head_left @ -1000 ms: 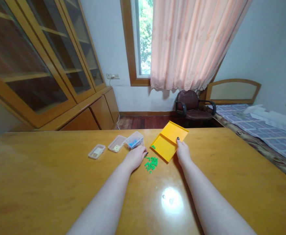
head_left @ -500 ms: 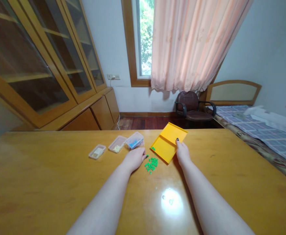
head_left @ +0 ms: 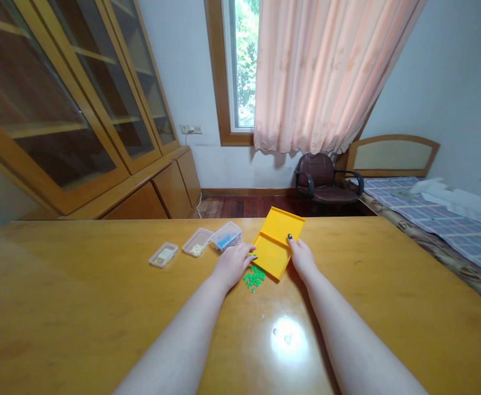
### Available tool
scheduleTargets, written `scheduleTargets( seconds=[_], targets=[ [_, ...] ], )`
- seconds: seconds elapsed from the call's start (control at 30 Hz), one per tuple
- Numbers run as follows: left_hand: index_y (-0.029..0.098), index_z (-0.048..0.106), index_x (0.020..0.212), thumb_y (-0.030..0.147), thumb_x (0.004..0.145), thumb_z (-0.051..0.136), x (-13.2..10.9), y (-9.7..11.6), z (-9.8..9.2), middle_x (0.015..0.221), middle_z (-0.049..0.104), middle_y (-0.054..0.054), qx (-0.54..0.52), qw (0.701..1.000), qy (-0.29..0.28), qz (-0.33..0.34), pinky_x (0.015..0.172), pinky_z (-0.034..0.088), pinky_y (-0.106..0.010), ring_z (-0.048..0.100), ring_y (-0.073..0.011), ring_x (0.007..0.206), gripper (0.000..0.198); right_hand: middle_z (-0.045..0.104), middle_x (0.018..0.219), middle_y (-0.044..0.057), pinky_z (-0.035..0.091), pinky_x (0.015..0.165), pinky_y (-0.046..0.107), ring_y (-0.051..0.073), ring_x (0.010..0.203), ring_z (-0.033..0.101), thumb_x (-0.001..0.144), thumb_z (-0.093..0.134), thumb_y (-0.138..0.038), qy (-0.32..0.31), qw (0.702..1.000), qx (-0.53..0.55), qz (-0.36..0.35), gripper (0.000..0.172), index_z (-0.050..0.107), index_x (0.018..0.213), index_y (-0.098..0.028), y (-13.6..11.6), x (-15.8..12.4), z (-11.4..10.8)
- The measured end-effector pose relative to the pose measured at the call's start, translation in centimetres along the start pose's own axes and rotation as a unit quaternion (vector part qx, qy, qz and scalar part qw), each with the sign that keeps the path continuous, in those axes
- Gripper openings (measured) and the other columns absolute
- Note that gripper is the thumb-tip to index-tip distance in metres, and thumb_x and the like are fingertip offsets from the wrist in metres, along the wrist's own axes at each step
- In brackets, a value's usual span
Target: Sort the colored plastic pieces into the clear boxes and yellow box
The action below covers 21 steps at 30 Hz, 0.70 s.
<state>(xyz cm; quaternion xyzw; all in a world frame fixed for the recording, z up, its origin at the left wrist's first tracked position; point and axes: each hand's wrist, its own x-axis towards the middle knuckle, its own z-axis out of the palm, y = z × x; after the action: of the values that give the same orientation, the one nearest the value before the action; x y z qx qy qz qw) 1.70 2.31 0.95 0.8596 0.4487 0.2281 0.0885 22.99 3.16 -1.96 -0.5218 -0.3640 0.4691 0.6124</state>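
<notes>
Right hand (head_left: 304,259), thumb closed over the edge of the open yellow case (head_left: 271,258), should hold it steady beside the green pieces (head_left: 255,278), while left hand (head_left: 233,266) — fingers nearly together at its corner, holding what I cannot tell — works gently.

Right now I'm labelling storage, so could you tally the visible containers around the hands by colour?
Yellow: 1, the open case
Clear: at least 3, the left box, middle box and right box; stacking unclear
Total: at least 4
</notes>
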Motion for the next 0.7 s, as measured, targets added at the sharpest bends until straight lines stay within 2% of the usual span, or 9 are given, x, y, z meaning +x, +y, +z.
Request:
scheduleTargets(
  seconds=[0.1,0.23,0.33,0.43,0.7],
  targets=[
    [0.02,0.05,0.112,0.028,0.084,0.048,-0.1,-0.5,0.1,0.111,0.058,-0.005,-0.016,1.0,0.001,-0.007,0.089,0.04,-0.029,0.053,-0.0173,0.1,0.029,0.069,0.091,0.009,0.051,0.073,0.036,0.026,0.085,0.064,0.066,0.06,-0.051,0.014,1.0,0.007,0.0,0.04,0.063,0.085,-0.015,0.0,0.1,-0.1],
    [0.02,0.057,0.097,0.025,0.086,0.042,-0.1,-0.7,-0.2,0.097,0.06,-0.004,-0.013,0.999,-0.016,-0.027,0.084,0.042,-0.028,0.054,-0.0163,0.092,0.019,0.068,0.093,0.009,0.051,0.071,0.033,0.025,0.084,0.063,0.066,0.059,-0.052,0.061,0.998,0.017,-0.013,0.043,0.062,0.087,-0.015,0.3,0.5,-0.6],
    [0.022,0.06,0.093,0.022,0.085,0.044,-0.1,-0.7,-0.3,0.093,0.059,-0.003,-0.009,0.999,-0.052,-0.001,0.081,0.041,-0.025,0.054,-0.0144,0.089,0.018,0.068,0.092,0.01,0.051,0.07,0.032,0.024,0.083,0.064,0.066,0.058,-0.051,0.095,0.995,0.027,-0.014,0.043,0.061,0.087,-0.014,0.5,0.8,-0.9],
    [0.024,0.06,0.094,0.023,0.083,0.049,-0.3,-0.8,0.0,0.094,0.058,-0.002,-0.008,0.997,-0.077,0.02,0.079,0.041,-0.024,0.054,-0.0135,0.088,0.016,0.068,0.092,0.009,0.05,0.07,0.032,0.024,0.084,0.063,0.067,0.056,-0.05,0.098,0.994,0.033,-0.021,0.041,0.06,0.087,-0.015,0.4,0.8,-1.0],
    [0.02,0.057,0.086,0.022,0.081,0.051,-0.2,-1.5,0.5,0.091,0.056,-0.003,0.022,0.995,-0.085,-0.037,0.077,0.04,-0.025,0.054,-0.0144,0.085,0.009,0.068,0.091,0.009,0.05,0.066,0.031,0.023,0.081,0.063,0.068,0.054,-0.051,0.131,0.991,0.005,-0.026,0.04,0.059,0.086,-0.015,-0.8,0.4,-1.3]
  ],
)
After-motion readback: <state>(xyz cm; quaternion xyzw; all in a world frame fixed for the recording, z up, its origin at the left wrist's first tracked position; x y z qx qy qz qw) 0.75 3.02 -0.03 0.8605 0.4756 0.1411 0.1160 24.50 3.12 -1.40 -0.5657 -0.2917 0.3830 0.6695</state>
